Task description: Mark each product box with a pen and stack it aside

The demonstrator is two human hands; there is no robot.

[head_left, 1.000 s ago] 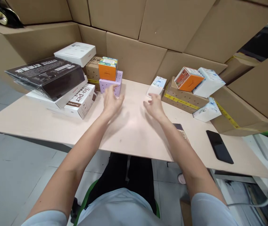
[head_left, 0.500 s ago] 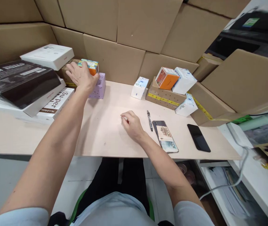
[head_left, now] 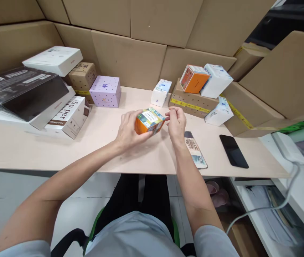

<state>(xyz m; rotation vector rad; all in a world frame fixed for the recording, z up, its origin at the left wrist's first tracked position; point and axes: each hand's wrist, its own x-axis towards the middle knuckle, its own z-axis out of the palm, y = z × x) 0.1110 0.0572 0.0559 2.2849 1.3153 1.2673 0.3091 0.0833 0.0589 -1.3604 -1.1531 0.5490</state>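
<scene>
A small orange carton with a blue, yellow and white printed top is in my left hand, tilted over the middle of the table. The left thumb and fingers grip it from its left side. My right hand is at the carton's right end, with its fingers curled together and the fingertips at the carton's corner. Whether they touch the carton or pinch something small cannot be made out. Just right of that wrist lies a grey phone-like slab with banknotes on it, partly covered by the hand.
At the back left, a lilac box stands beside a brown box and stacked white and black boxes. At the back right are white boxes, an orange box and a taped carton. A black phone lies right.
My left hand has brought the orange carton from atop the lilac box to the table's middle. My right hand has moved right and up to it. The pen is now out of sight.
</scene>
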